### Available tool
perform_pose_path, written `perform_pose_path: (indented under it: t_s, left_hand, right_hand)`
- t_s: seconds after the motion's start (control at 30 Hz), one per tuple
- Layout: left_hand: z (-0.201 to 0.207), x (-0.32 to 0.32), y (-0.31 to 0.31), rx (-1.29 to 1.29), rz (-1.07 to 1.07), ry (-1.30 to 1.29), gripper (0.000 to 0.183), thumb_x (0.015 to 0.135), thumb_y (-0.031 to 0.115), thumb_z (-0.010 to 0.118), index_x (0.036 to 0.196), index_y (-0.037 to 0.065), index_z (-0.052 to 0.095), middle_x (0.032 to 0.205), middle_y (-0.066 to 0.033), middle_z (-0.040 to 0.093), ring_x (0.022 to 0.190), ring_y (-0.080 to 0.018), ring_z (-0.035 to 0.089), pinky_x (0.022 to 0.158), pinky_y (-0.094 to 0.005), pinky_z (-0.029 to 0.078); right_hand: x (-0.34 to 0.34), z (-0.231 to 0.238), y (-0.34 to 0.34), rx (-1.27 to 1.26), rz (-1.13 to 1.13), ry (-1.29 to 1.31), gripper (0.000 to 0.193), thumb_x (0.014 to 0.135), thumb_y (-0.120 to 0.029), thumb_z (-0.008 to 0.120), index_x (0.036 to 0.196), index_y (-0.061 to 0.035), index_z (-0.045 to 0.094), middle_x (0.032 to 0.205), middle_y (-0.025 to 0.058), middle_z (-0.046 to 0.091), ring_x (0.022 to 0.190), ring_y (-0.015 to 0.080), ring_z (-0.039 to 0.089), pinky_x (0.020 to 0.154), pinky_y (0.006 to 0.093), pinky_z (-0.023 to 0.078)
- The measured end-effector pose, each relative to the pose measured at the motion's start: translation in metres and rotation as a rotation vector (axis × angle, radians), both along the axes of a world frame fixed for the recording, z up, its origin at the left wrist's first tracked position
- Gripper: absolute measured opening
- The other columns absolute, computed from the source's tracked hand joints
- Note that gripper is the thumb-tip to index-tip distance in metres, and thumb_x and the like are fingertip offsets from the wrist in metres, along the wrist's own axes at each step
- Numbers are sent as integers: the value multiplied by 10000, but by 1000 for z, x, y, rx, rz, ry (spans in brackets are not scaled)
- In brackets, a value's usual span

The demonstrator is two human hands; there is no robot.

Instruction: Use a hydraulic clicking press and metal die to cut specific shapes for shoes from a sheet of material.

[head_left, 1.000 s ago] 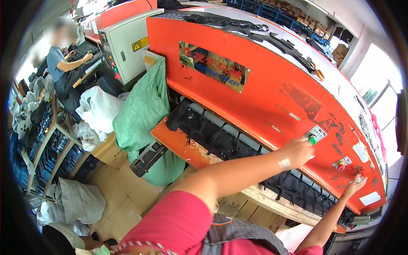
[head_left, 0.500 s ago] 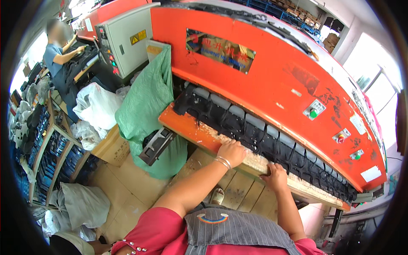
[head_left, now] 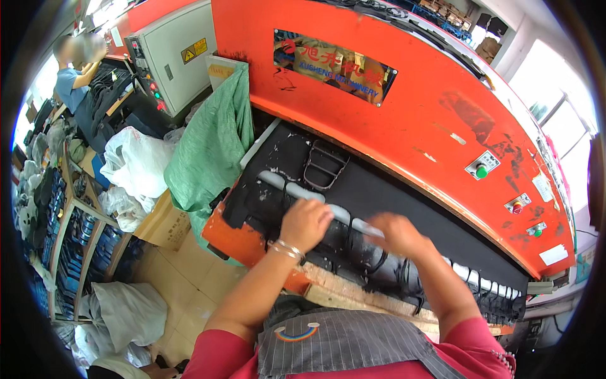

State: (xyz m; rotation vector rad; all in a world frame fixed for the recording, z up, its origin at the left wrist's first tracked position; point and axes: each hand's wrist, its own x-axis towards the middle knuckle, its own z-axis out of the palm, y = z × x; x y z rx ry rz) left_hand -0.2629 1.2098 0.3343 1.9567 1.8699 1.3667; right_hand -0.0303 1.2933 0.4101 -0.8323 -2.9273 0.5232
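Note:
My left hand (head_left: 307, 225), with a bracelet at the wrist, is over a pale grey roll (head_left: 341, 213) wrapped at intervals by black cords (head_left: 350, 230). Its fingers are curled; whatever they hold, if anything, is hidden. My right hand (head_left: 401, 235) is at the same roll, farther right, its fingers smeared by motion. Beyond the roll a black flat sheet (head_left: 391, 197) covers the bed of an orange-red machine (head_left: 416, 120). On that sheet, near its left end, lies a dark frame (head_left: 325, 165) with crossbars.
Green and red buttons (head_left: 482, 171) sit on the machine's front. To the left are a green woven sack (head_left: 211, 132), a grey control cabinet (head_left: 173, 60), white plastic bags (head_left: 139, 158) and a shelf (head_left: 95, 211) of blue items. A co-worker (head_left: 76, 79) stands at the far left.
Both hands have left the wooden front edge and moved over the roll. The roll now lies nearer to me, with a broad black sheet and the dark frame showing behind it.

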Motion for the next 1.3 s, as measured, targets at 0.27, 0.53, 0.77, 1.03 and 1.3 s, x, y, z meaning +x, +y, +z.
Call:
perform_pose_path:
  t_s: [0.27, 0.53, 0.77, 1.03, 1.3]
  left_hand:
    - [-39, -79, 49, -118, -182, 191, 165, 749, 269, 735, 808, 120, 694, 814, -34, 574, 797, -261, 544, 728, -403, 453]
    - [-13, -91, 99, 55, -121, -106, 372, 695, 249, 817, 989, 70, 677, 938, -90, 574, 828, -282, 551, 773, -377, 450]
    - [-56, -75, 67, -192, -154, -145, 730, 705, 347, 815, 1299, 29, 534, 970, -99, 570, 954, -298, 547, 890, -395, 459]
    - [-69, -76, 71, 17, -265, 69, 200, 801, 133, 698, 983, 58, 727, 808, -74, 551, 975, -299, 539, 908, -404, 454]
    - [-67, -78, 71, -1, -266, 111, 158, 823, 105, 657, 957, 73, 735, 805, -73, 548, 986, -296, 546, 907, -400, 461]
  right_hand:
    - [-225, -32, 129, 304, 438, -346, 518, 612, -190, 839, 1078, -168, 613, 1177, 33, 554, 1175, 252, 506, 897, 399, 476]
    - [-248, -60, 183, 177, 468, -304, 181, 880, -220, 533, 978, -136, 660, 1096, 51, 601, 1146, 251, 545, 857, 388, 516]
    - [-140, -23, 174, 388, -288, -67, 230, 873, -247, 593, 1033, -82, 610, 892, 156, 676, 844, 363, 659, 724, 447, 532]
    - [-80, -95, 67, -221, -881, 9, 568, 870, -174, 536, 1402, -48, 382, 766, 193, 661, 642, 300, 675, 597, 437, 541]
    - [-68, -118, 33, 69, -563, 298, 926, 693, -606, 741, 1371, -53, 438, 1374, 279, 471, 1337, 403, 389, 1092, 510, 248]
